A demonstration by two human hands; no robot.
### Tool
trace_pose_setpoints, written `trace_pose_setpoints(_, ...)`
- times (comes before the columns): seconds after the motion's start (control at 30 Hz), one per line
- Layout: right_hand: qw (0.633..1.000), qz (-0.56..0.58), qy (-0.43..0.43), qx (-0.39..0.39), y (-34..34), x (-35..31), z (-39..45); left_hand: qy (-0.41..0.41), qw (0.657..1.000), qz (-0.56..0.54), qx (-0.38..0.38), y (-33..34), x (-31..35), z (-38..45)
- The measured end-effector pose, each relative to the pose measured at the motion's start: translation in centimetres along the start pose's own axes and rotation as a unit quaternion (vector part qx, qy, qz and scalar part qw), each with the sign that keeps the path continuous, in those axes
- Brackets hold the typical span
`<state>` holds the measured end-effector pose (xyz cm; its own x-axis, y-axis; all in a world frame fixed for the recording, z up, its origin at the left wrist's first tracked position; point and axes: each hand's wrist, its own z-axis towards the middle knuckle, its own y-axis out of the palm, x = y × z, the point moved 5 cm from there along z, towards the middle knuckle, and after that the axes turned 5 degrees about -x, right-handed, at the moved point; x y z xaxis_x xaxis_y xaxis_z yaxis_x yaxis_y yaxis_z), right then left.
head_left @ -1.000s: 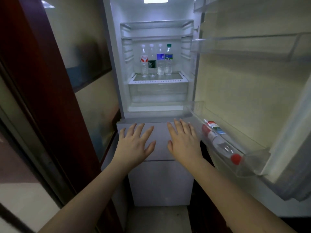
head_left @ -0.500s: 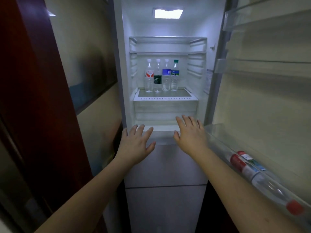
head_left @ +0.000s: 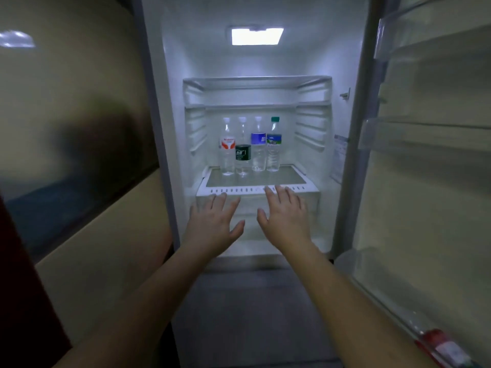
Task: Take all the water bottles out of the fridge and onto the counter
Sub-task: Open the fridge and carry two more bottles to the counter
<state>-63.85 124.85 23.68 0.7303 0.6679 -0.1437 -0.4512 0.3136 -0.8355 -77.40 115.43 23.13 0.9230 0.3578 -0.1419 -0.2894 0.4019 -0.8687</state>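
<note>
Four clear plastic water bottles (head_left: pixel 249 147) stand upright at far end of white fridge shelf (head_left: pixel 256 190), w/ both flat, empty hands just short, left hand (head_left: pixel 215 224) & right hand (head_left: pixel 285 217) abt equally near.

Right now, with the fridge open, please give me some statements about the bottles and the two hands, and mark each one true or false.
1. Four bottles stand upright in a row on the glass shelf. True.
2. The left hand grips the red-label bottle. False: both hands are open and hold nothing, in front of the shelf's edge.
3. The green-cap bottle is the rightmost of the row. True.
4. The dark-label bottle lies on its side. False: it stands upright, between the red-label bottle and the blue-label bottle.
5. The right hand has its fingers spread near the shelf's front edge. True.
6. The fridge light is off. False: it is lit.
</note>
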Motion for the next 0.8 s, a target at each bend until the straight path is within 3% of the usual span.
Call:
trace_pose_setpoints(0.6,0.998,0.062,-0.011,-0.002,6.4,0.6,16.6,-0.039,0.997,0.016,0.065,3.2,-4.0,15.8)
trace_pose_setpoints(0.8,0.998,0.055,-0.006,0.0,9.9,0.8,21.2,-0.056,0.998,0.01,0.036,6.2,-5.7,21.1)
